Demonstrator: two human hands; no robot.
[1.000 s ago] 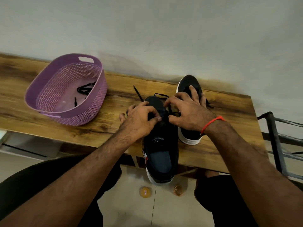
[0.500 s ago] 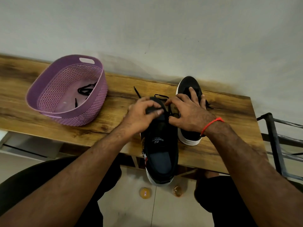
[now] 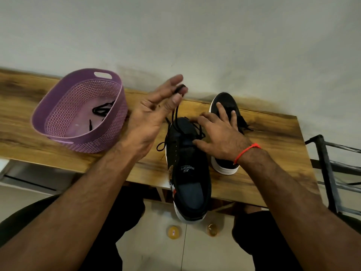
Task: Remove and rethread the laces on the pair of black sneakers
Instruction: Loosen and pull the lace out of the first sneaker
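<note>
1. Head view: left hand (image 3: pixel 154 114), raised above the bench (image 3: pixel 273 137), pinches a black lace (image 3: pixel 173 122) between thumb and fingertips; the lace hangs down to the near sneaker (image 3: pixel 187 173).
2. Head view: right hand (image 3: pixel 218 133), fingers spread flat, presses on the near sneaker's front and touches the far sneaker (image 3: pixel 224 100).
3. Head view: the near sneaker's heel overhangs the bench's near edge.
4. Head view: a purple basket (image 3: pixel 58 112) toward the bench's left end holds another lace (image 3: pixel 101 109).

Purple perforated basket (image 3: pixel 82 122), black lace (image 3: pixel 101 110) inside; brown woodgrain table (image 3: pixel 273 137); black sneakers (image 3: pixel 187 173), white soles; red wrist thread (image 3: pixel 246 151); grey-white wall (image 3: pixel 195 36).
</note>
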